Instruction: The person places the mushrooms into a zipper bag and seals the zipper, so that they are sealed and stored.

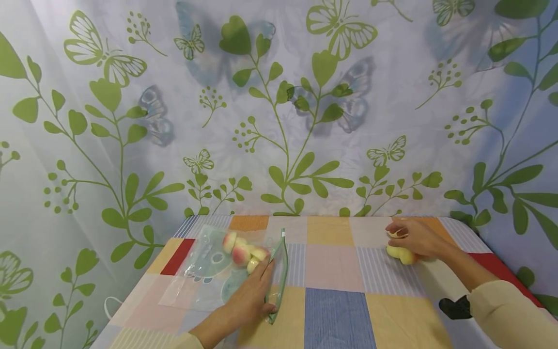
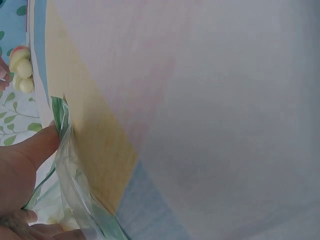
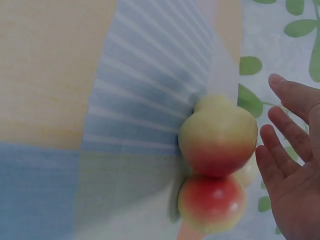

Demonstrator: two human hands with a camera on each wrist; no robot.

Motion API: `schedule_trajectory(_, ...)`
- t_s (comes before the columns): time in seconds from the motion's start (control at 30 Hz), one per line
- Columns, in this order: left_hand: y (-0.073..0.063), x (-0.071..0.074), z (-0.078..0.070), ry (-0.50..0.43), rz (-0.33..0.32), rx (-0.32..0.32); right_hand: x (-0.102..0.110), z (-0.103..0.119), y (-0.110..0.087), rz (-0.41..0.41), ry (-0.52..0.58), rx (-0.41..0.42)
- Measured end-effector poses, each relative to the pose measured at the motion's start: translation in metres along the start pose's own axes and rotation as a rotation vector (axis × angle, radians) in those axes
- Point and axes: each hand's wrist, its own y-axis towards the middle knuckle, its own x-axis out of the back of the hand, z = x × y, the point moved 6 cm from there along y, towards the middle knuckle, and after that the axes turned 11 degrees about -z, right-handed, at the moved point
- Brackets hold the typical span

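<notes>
My left hand (image 1: 249,296) holds a clear zip bag (image 1: 180,286) by its green-edged mouth, which stands partly spread. In the left wrist view its thumb (image 2: 42,145) presses at the green rim (image 2: 61,112), while the other fingers are partly hidden by plastic. Several yellow-and-red, peach-like fruits (image 1: 241,253) lie inside the bag. At the far right, my right hand (image 1: 418,237) is beside more such fruits (image 1: 402,254). The right wrist view shows its fingers extended, with fingertips right at the side of the upper fruit (image 3: 217,142); another fruit (image 3: 212,202) sits against it.
A patchwork cloth (image 1: 335,315) covers the table. Behind it hangs a curtain (image 1: 279,106) printed with leaves and butterflies. A black heart-shaped patch (image 1: 455,309) shows by the right sleeve, and a white loop (image 1: 111,306) at the table's left edge.
</notes>
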Motion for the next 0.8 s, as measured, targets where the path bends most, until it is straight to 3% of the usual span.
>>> schedule_trajectory(0.23, -0.002, -0.002, 0.0, 0.018, 0.005, 0.005, 0.014, -0.004, -0.009, -0.075, -0.095, 0.091)
schedule_trajectory(0.4, -0.001, -0.001, 0.001, 0.013, -0.021, -0.027, 0.02, -0.005, -0.013, -0.139, -0.161, 0.151)
schedule_trajectory(0.67, 0.001, 0.001, 0.004, 0.006, -0.006, -0.027, 0.011, -0.015, -0.019, 0.003, -0.124, 0.059)
schedule_trajectory(0.8, 0.002, 0.002, 0.005, -0.005, -0.006, -0.031, 0.007, -0.016, -0.019, -0.002, -0.15, 0.078)
